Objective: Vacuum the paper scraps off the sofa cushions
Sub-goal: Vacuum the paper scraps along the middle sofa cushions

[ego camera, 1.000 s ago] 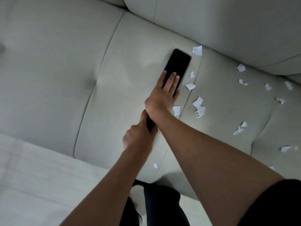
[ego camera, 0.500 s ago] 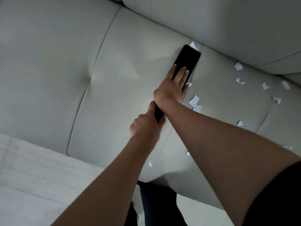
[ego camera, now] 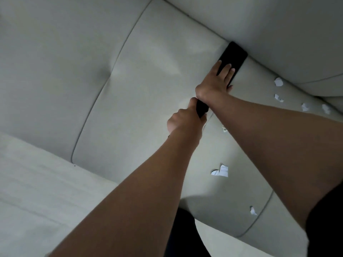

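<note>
**Vacuum head at the back crease, both grips on it**

Here we are over the sofa, and the vacuum (ego camera: 234,55) lies long and black across the seat (ego camera: 148,76). Its flat head is tucked right up where the seat meets the backrest (ego camera: 274,25).

The right grip (ego camera: 215,83) lies on top of that head. Its fingers (ego camera: 225,71) are straight and flat, pressing down on the black surface, with the thumb off at the right edge. It's wide, not wrapped round anything.

The left grip (ego camera: 182,120) sits lower down, fingers curled tight round the vacuum's narrow black stem, just beneath the right wrist. So the tool runs from the left grip, under the right one, up to the crease.

Now the scraps, and every one lies to the right of the grips!
- One small scrap (ego camera: 225,129) lies just beside the right forearm, near the left grip.
- A pair (ego camera: 221,170) lies further toward the seat's front, showing between the two forearms.
- A lone piece (ego camera: 252,210) sits by a seam near the front edge.
- Four more (ego camera: 278,82) lie in a loose row along the crease, well apart from the head.

The seat left of the vacuum shows only a dimple and seams. The pale floor (ego camera: 37,191) fills the lower left.
</note>
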